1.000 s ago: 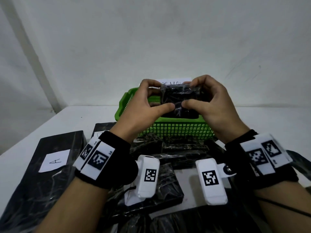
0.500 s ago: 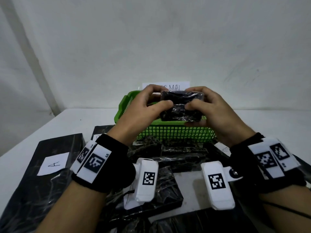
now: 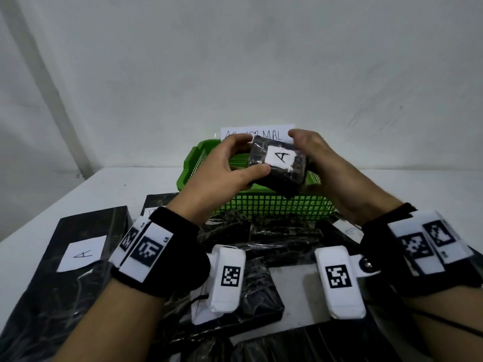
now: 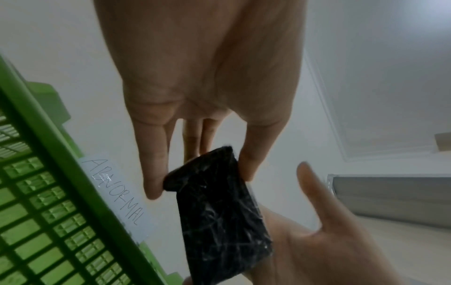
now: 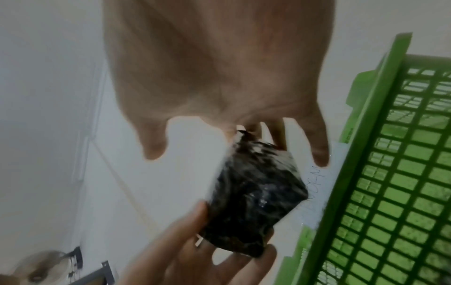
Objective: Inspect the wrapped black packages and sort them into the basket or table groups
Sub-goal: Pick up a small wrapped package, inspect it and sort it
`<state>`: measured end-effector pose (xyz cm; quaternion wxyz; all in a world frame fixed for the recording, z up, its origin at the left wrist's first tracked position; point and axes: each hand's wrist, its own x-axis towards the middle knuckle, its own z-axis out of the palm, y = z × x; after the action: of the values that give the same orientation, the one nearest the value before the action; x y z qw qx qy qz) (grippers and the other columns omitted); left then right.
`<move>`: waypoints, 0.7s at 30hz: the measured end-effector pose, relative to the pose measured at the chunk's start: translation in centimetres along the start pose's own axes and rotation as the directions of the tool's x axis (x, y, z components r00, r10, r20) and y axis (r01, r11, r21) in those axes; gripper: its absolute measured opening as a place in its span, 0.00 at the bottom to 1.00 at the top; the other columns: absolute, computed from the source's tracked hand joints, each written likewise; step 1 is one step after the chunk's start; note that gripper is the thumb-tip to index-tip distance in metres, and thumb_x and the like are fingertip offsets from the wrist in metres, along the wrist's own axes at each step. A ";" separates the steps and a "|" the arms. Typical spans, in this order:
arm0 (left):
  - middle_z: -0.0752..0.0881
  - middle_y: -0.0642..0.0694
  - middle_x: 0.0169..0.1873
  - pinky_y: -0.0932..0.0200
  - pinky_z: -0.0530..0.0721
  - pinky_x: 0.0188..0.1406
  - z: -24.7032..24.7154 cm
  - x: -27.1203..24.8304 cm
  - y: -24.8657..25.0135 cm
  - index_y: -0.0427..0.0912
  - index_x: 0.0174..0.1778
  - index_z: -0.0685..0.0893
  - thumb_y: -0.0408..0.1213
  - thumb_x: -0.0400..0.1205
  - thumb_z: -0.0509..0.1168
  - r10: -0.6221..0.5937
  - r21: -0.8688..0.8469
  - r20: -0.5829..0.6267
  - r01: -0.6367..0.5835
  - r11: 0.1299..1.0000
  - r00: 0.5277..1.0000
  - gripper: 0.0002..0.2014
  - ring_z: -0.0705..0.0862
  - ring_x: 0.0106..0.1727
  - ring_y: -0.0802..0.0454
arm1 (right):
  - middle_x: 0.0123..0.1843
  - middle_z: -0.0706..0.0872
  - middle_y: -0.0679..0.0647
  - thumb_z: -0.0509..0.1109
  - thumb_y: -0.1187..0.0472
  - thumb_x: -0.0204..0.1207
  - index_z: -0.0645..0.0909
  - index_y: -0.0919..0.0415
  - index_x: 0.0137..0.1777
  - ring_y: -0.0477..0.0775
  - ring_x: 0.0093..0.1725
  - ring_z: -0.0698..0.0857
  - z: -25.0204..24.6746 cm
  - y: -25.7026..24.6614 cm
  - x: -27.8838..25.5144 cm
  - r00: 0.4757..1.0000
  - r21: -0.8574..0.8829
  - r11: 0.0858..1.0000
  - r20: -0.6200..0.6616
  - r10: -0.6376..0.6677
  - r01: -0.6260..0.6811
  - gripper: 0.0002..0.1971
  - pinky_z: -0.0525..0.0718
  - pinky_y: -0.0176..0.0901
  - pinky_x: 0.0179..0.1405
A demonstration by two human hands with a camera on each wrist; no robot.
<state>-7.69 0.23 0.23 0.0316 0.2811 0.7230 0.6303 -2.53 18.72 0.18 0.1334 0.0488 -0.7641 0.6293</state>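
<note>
You hold a small wrapped black package in the air between both hands, above the green basket at the far side of the white table. Your left hand grips its left end, thumb curled over the top face and fingers behind and under it. Your right hand cups the right end; its fingers reach the package's far edge while its thumb stands clear of the wrap. The package is tilted toward you, a white label marked "A" on its upper face, just beyond your left thumb tip. Behind your fingertips, a paper sign reading "ABNORMAL" stands at the basket's far rim. Below your wrists, more wrapped black packages lie on the table in front of the basket, and beside your left wrist sits a larger flat black package bearing its own "A" label.
</note>
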 end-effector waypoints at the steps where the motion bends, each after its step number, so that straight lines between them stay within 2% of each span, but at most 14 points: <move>1: 0.83 0.54 0.68 0.45 0.89 0.61 -0.1 0.0 -0.1 0.49 0.75 0.76 0.34 0.81 0.74 0.017 -0.013 0.006 -0.017 1.000 1.000 0.27 0.89 0.60 0.51 | 0.61 0.85 0.42 0.69 0.44 0.82 0.75 0.46 0.74 0.45 0.58 0.86 -0.1 -0.2 0.0 0.999 0.034 0.998 -0.014 0.045 -0.045 0.22 0.84 0.45 0.50; 4: 0.84 0.58 0.69 0.50 0.86 0.65 -0.1 -0.1 0.1 0.50 0.74 0.78 0.32 0.78 0.75 0.113 -0.022 0.035 -0.112 0.993 0.993 0.28 0.88 0.64 0.52 | 0.56 0.88 0.48 0.74 0.60 0.78 0.81 0.53 0.69 0.47 0.48 0.89 -0.6 -0.5 -0.1 0.998 0.036 0.998 -0.049 0.048 -0.046 0.19 0.87 0.45 0.40; 7: 0.84 0.55 0.70 0.58 0.83 0.65 -0.1 -0.1 0.0 0.49 0.75 0.79 0.30 0.74 0.72 0.197 -0.052 0.047 -0.195 0.979 0.979 0.31 0.86 0.67 0.54 | 0.51 0.92 0.53 0.79 0.66 0.72 0.84 0.55 0.64 0.52 0.44 0.92 -0.6 -0.4 -0.2 0.997 0.013 1.000 -0.078 -0.020 0.021 0.20 0.90 0.46 0.39; 11: 0.85 0.49 0.70 0.54 0.80 0.71 -0.6 0.1 -0.3 0.47 0.76 0.77 0.27 0.75 0.70 0.231 -0.092 0.036 -0.227 0.970 0.972 0.30 0.83 0.71 0.53 | 0.39 0.94 0.50 0.83 0.64 0.67 0.83 0.52 0.58 0.54 0.38 0.94 0.1 -0.2 0.1 0.981 0.005 0.996 -0.172 -0.088 0.091 0.20 0.92 0.54 0.42; 13: 0.85 0.49 0.69 0.56 0.81 0.70 -0.7 0.2 -0.3 0.47 0.75 0.77 0.28 0.78 0.70 0.225 -0.104 0.024 -0.221 0.970 0.974 0.28 0.84 0.70 0.53 | 0.37 0.94 0.48 0.84 0.63 0.66 0.81 0.52 0.55 0.54 0.37 0.93 0.4 -0.3 0.1 0.976 0.047 0.992 -0.193 -0.102 0.113 0.20 0.92 0.56 0.42; 15: 0.86 0.50 0.66 0.52 0.85 0.67 -0.8 0.3 -0.3 0.47 0.72 0.79 0.30 0.82 0.70 0.187 -0.122 0.001 -0.185 0.975 0.982 0.22 0.86 0.67 0.52 | 0.37 0.93 0.47 0.83 0.60 0.66 0.79 0.52 0.53 0.52 0.37 0.93 0.5 -0.3 0.1 0.973 0.098 0.988 -0.208 -0.100 0.122 0.19 0.92 0.54 0.40; 17: 0.87 0.50 0.62 0.47 0.88 0.62 -0.7 0.3 -0.3 0.46 0.68 0.81 0.34 0.84 0.69 0.107 -0.130 -0.027 -0.110 0.985 0.994 0.16 0.88 0.63 0.50 | 0.36 0.93 0.46 0.82 0.61 0.69 0.77 0.54 0.53 0.50 0.37 0.92 0.7 -0.4 0.0 0.978 0.137 0.985 -0.192 -0.079 0.106 0.18 0.92 0.52 0.39; 19: 0.88 0.46 0.60 0.46 0.90 0.57 -0.7 0.4 -0.4 0.44 0.67 0.80 0.36 0.84 0.68 0.045 -0.147 -0.029 -0.049 0.988 0.999 0.15 0.90 0.59 0.48 | 0.37 0.93 0.46 0.80 0.61 0.73 0.75 0.56 0.56 0.50 0.38 0.93 0.9 -0.6 -0.2 0.990 0.116 0.991 -0.133 -0.046 0.062 0.17 0.94 0.58 0.46; 21: 0.89 0.46 0.59 0.48 0.91 0.53 -0.8 0.4 -0.6 0.44 0.67 0.81 0.35 0.85 0.68 0.057 -0.149 -0.056 -0.065 0.987 0.997 0.14 0.92 0.53 0.50 | 0.40 0.94 0.45 0.78 0.57 0.76 0.75 0.56 0.60 0.47 0.42 0.93 0.9 -0.8 -0.5 0.997 0.054 0.998 -0.072 -0.031 0.035 0.18 0.91 0.60 0.53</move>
<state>-8.59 -0.29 -0.01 0.0146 0.2835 0.6650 0.6908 -2.03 17.67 0.64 0.1694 0.0428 -0.7402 0.6492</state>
